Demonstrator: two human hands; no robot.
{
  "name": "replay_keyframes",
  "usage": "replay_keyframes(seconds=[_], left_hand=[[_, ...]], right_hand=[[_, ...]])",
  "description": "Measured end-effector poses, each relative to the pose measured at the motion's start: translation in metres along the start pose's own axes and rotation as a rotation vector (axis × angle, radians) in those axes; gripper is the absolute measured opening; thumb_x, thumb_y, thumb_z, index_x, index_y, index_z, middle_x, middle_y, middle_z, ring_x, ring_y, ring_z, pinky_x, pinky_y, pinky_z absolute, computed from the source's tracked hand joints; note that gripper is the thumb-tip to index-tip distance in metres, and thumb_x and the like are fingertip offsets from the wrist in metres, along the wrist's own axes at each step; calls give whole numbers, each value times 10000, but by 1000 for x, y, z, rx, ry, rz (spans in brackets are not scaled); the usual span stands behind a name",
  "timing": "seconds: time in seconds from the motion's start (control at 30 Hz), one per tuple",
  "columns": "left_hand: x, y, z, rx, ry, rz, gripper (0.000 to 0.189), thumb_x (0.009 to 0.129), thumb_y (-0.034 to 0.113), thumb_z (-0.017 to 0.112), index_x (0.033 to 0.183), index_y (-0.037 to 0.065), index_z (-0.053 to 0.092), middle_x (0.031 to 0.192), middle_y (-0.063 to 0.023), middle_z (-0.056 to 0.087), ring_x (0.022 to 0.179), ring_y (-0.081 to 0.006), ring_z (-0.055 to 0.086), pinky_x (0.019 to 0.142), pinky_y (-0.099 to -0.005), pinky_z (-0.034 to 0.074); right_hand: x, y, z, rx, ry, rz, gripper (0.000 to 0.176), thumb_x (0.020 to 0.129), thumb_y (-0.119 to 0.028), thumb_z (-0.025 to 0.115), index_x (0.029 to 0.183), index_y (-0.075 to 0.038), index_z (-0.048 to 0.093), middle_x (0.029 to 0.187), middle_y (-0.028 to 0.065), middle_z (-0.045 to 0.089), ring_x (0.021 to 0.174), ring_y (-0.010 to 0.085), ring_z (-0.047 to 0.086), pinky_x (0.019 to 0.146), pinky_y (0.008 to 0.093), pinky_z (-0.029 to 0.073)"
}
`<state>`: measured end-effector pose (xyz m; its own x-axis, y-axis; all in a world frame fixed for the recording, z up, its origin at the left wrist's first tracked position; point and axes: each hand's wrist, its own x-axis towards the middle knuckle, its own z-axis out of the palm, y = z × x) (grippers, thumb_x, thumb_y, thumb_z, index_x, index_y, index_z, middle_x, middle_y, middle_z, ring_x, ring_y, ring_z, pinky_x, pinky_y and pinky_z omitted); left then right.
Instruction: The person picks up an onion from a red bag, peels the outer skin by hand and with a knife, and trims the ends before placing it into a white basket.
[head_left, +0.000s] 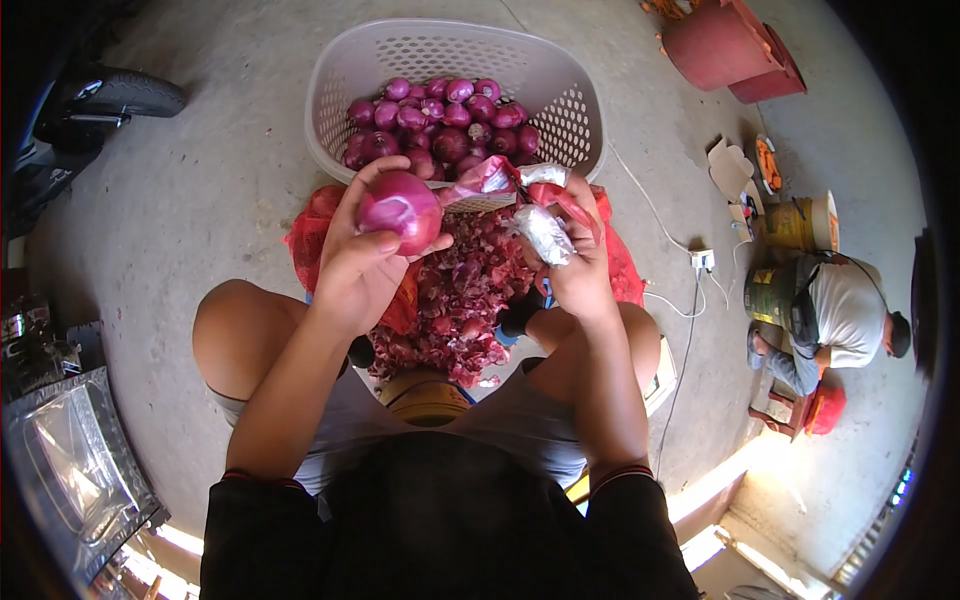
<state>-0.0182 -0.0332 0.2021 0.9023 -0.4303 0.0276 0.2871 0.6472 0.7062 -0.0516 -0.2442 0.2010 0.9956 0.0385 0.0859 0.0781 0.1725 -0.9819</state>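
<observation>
My left hand (350, 265) holds a peeled-looking, glossy purple onion (400, 212), fingers curled around its sides. My right hand (580, 265) is closed beside it, with silvery wrapping (545, 235) around the thumb and finger area. A reddish-purple strip of onion skin (475, 183) stretches from near the onion to the right fingers. Whether a small blade is also in that hand is hidden. Just beyond both hands, a grey perforated basket (330, 65) contains several purple onions (450, 145). Below, loose onion skins (465, 300) lie heaped between my knees.
Red mesh sacking (620, 260) lies on both sides of the skin pile. A power strip (702, 259) with cords is on the concrete floor to the right. Farther right, another person (845, 310) sits near buckets (800, 222). A motorcycle tyre (130, 92) shows at upper left.
</observation>
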Motion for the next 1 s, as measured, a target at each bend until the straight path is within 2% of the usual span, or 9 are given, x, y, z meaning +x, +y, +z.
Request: replay_keyframes(seconds=[0.23,0.27,0.3,0.37,0.47,0.57,0.77,0.8,1.0], left_hand=[[0,1,-2,-98,91,-54,561,815,209,540,1317,51,345,1239,-112,460,1237,-340,422,993,-450,404],[1,1,-3,-148,92,-65,544,819,212,533,1308,50,358,1233,-112,463,1243,-341,416,1006,-453,388],[1,1,-4,-175,105,-59,532,819,216,531,1299,50,371,1229,-113,465,1232,-333,423,996,-445,391],[2,-2,-7,-229,130,-48,510,817,222,526,1280,51,397,1219,-115,469,1210,-318,438,977,-429,396],[3,-7,-20,-411,65,-82,510,803,229,532,1267,52,413,1218,-117,471,1143,-284,469,917,-397,415],[3,-7,-19,-456,35,-108,523,798,242,532,1270,53,410,1216,-120,470,1087,-262,483,867,-377,423],[4,-2,-11,-296,72,-120,518,836,275,492,1273,11,409,1169,-113,506,1045,-250,522,857,-376,443],[4,-2,-10,-265,62,-115,519,847,277,475,1281,1,401,1166,-111,513,1038,-242,531,846,-372,452],[3,-2,-1,-38,49,-66,527,897,283,401,1319,-29,355,1188,-120,526,1034,-202,555,813,-347,488]], right_hand=[[0,-14,-11,-194,-111,-63,422,836,27,604,1230,-39,468,1173,40,541,1125,137,498,962,270,382],[1,-15,-14,-117,-223,28,433,821,53,611,1223,-39,480,1197,42,530,1150,159,494,977,291,389],[-3,-19,-14,-186,-265,154,398,834,-19,622,1210,-30,493,1163,81,563,1134,175,524,943,289,415],[-3,5,-28,-570,-417,102,474,817,-119,651,1236,-28,450,1074,170,596,1039,251,593,843,316,464],[-6,-22,-5,-999,-344,337,553,781,-159,655,1256,-40,399,986,238,587,943,342,602,750,377,469],[-8,-8,-15,-960,-378,226,585,749,-113,651,1255,-54,365,963,248,577,895,394,589,715,425,458],[-5,-3,-11,-682,-280,-17,486,754,7,569,1207,-47,404,978,209,579,946,381,587,766,398,458],[-8,-8,-6,-562,-228,66,462,760,41,539,1197,-48,416,991,197,577,965,374,583,789,373,454],[-6,-6,-1,-446,-133,91,366,775,-18,609,1114,-49,476,926,128,568,868,254,602,762,334,451]])
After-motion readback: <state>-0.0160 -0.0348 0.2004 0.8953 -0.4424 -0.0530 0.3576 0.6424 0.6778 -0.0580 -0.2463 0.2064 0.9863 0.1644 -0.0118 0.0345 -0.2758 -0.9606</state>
